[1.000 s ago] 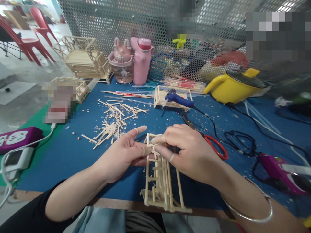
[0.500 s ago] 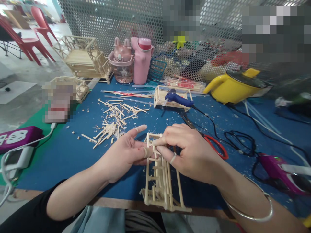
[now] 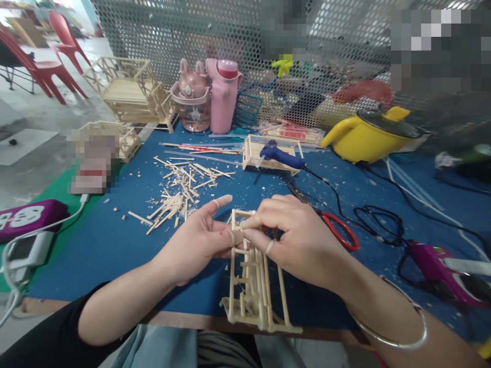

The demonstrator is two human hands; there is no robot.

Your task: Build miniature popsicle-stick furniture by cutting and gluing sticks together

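A narrow wooden stick model (image 3: 250, 286), with rungs like a small ladder, lies at the table's front edge and points away from me. My left hand (image 3: 199, 243) grips its far end from the left, thumb on top and index finger stretched out. From the right, my right hand (image 3: 303, 237) pinches the same end with thumb and index finger. The fingertips of both hands nearly meet there. Any small piece between them is hidden. Finger covers sit on several fingers. Past my right hand lies a tool with red handles (image 3: 341, 230), partly covered by it.
Loose cut sticks (image 3: 184, 186) lie scattered beyond my left hand. A blue glue gun (image 3: 284, 156) rests on a small stick frame (image 3: 251, 156). Black cable (image 3: 378, 225) coils at the right, near a yellow pot (image 3: 372, 140). Pink bottles (image 3: 224, 102) stand by the mesh screen.
My right thumb and fingers have shifted slightly left, closer to the left thumb at the model's far end. The model itself has hardly moved.
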